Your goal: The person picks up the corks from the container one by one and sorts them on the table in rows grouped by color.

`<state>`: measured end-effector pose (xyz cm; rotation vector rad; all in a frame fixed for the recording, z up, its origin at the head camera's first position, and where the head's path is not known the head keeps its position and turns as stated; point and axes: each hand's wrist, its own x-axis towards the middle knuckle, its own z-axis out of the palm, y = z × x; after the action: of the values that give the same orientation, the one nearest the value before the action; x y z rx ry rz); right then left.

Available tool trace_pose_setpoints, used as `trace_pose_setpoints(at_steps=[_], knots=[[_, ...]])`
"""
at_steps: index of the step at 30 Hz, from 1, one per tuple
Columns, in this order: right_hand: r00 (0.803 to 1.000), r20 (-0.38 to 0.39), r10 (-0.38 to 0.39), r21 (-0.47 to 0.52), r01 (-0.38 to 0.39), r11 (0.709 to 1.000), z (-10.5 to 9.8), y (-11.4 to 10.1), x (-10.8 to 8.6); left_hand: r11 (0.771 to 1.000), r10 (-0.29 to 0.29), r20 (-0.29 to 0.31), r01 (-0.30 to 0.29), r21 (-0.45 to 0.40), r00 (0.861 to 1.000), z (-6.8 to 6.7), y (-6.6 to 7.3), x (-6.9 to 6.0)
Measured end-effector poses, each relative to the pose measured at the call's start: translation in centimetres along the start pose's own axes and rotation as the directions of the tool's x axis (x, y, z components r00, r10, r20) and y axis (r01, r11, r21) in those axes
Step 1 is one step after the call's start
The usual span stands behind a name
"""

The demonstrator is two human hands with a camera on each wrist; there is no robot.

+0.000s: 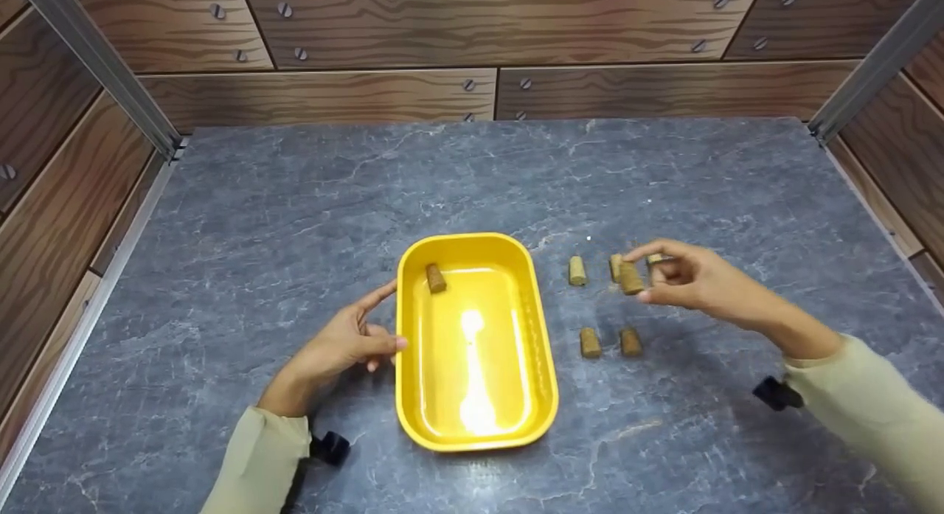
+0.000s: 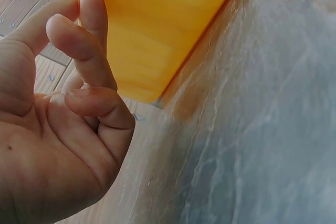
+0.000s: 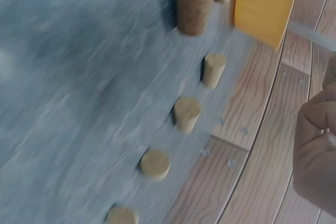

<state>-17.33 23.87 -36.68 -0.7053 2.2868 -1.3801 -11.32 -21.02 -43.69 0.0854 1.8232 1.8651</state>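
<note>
My right hand (image 1: 682, 278) pinches a cork (image 1: 630, 278) between thumb and fingertips, raised over the table. In the right wrist view that hand (image 3: 317, 150) sits at the right edge, and the held cork (image 3: 331, 71) is only partly visible. My left hand (image 1: 343, 341) is at the left side of a yellow tray (image 1: 549, 381), its thumb tip on the rim. Fingers (image 2: 94, 17) meet the tray's outer wall (image 2: 157, 24) in the left wrist view. One brown cork (image 1: 436, 278) lies inside the tray, near its far left corner.
Right of the tray, several corks stand on the dark marbled table (image 1: 295, 182): a far row with a pale cork (image 1: 577, 271), partly hidden by my right hand, and a nearer pair, a left cork (image 1: 590, 343) and a right cork (image 1: 630, 342). Wood-patterned panels (image 1: 369, 27) enclose the table.
</note>
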Motion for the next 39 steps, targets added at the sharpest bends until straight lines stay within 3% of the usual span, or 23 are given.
trace_pose_setpoints(at_steps=[5, 12, 19, 24, 39], knots=[[1.000, -0.016, 0.006, -0.021, -0.006, 1.000, -0.9, 1.1, -1.6, 1.000, 0.003, 0.000, -0.003, 0.004, 1.000, 0.0, 0.0, 0.0], [0.993, -0.005, 0.116, -0.071, -0.116, 0.991, -1.5, 3.2, -3.6, 1.000, 0.012, 0.014, -0.012, 0.018, 1.000, -0.2, -0.2, 0.0], [0.989, 0.013, 0.150, -0.079, -0.149, 0.986, -1.6, 5.3, -5.0, 1.000, 0.006, 0.014, -0.006, 0.019, 1.000, -0.2, -0.2, 0.1], [0.981, 0.026, 0.194, -0.084, -0.192, 0.978, -1.4, 6.1, -5.3, 1.000, -0.003, 0.005, 0.003, 0.013, 1.000, -0.1, -0.1, 0.0], [0.967, 0.040, 0.250, -0.227, -0.235, 0.945, -1.0, 6.6, -4.8, 1.000, 0.000, 0.005, 0.000, 0.009, 1.000, 0.0, -0.1, 0.0]])
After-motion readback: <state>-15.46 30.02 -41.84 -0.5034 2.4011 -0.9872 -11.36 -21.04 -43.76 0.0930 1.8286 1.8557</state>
